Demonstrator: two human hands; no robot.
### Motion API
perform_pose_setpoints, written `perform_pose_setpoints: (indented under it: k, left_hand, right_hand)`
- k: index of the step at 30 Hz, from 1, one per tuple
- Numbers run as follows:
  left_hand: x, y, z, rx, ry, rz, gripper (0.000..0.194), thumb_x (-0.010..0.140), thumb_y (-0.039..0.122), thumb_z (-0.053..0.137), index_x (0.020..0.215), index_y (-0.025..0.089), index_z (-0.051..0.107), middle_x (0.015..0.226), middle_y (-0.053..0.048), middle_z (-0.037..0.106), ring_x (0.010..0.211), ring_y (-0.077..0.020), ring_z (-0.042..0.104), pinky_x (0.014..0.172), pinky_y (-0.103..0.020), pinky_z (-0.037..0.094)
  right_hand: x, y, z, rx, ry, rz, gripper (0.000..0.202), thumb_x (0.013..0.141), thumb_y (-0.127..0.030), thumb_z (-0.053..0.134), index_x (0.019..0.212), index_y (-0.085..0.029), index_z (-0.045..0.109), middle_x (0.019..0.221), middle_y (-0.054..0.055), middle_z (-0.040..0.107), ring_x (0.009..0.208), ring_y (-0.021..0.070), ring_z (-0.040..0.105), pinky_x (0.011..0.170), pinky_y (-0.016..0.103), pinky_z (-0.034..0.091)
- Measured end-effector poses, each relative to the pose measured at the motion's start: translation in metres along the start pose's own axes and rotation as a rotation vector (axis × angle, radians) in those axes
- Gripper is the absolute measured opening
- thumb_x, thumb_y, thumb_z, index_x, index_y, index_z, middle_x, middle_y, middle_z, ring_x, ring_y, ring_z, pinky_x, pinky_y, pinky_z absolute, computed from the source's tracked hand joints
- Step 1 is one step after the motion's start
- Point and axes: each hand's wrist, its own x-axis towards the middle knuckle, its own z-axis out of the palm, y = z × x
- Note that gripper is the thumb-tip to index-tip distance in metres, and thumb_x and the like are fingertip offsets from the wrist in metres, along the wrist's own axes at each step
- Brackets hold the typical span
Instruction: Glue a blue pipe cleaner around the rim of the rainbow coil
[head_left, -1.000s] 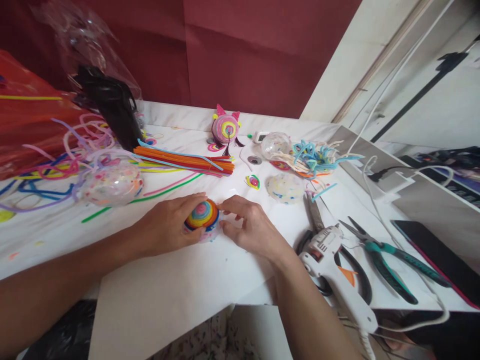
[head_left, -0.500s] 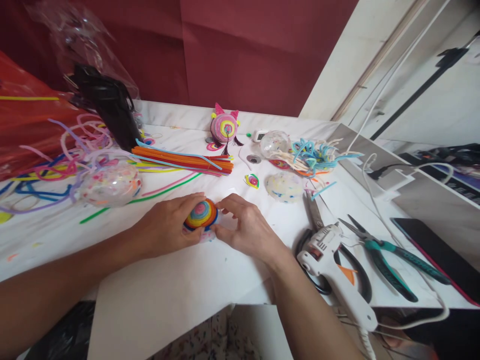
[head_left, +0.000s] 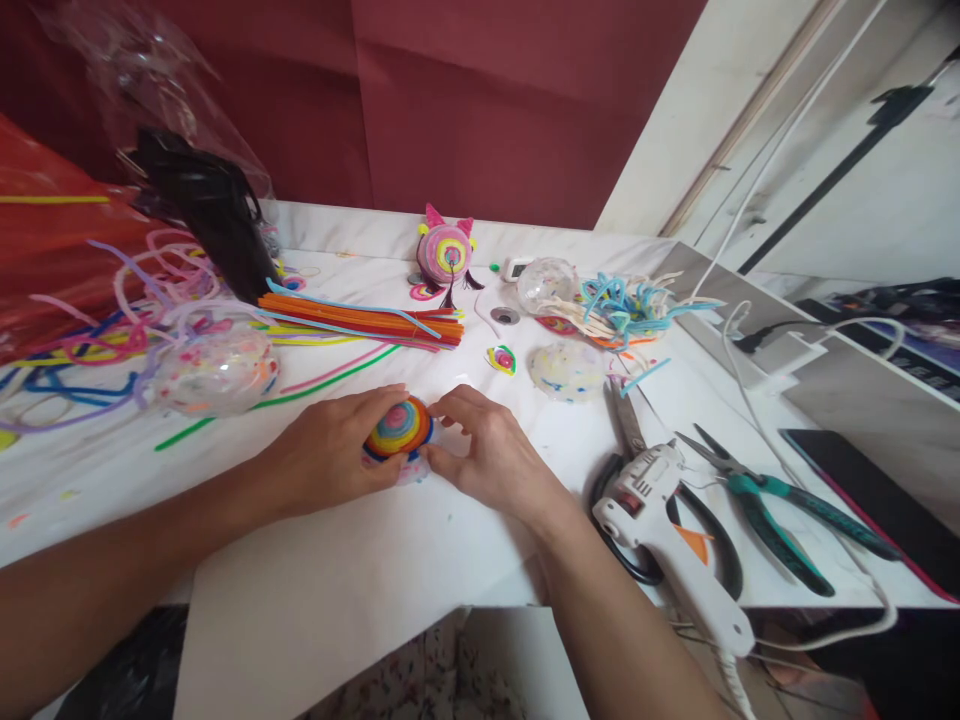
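- Striped dome point(head_left: 398, 426) is still clamped in the left hand point(head_left: 330, 450).
- The right hand point(head_left: 491, 450) is now held closer beside it; whether anything is pinched cannot be told.

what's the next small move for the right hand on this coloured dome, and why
Probably a light press with the right hand along the blue lower edge: the left hand grips the striped dome from the other side, the right thumb and fingers are at that edge, and a clear, speckled piece shows beneath.
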Motion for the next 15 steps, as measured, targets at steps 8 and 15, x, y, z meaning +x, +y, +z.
perform_pose_setpoints:
  k: [8,15]
  left_hand:
    - [-0.002,-0.010,0.004,0.013,0.016,0.039,0.060,0.089,0.057,0.065,0.145,0.034,0.064,0.148,-0.006,0.079,0.126,-0.0378,0.080,0.106,-0.048,0.067]
    - [-0.008,-0.017,0.012,0.045,0.068,0.026,0.062,0.096,0.056,0.063,0.153,0.034,0.060,0.155,-0.011,0.076,0.131,-0.0414,0.079,0.111,-0.054,0.067]
  right_hand:
    - [0.002,0.003,0.006,0.049,0.015,0.035,0.027,0.085,-0.013,0.084,0.109,-0.022,0.076,0.112,0.005,0.070,0.095,0.0216,0.072,0.080,0.035,0.057]
    - [0.005,0.003,0.007,0.125,0.018,0.127,0.035,0.080,-0.011,0.089,0.110,-0.022,0.076,0.115,0.005,0.072,0.099,0.0225,0.074,0.082,0.036,0.059]
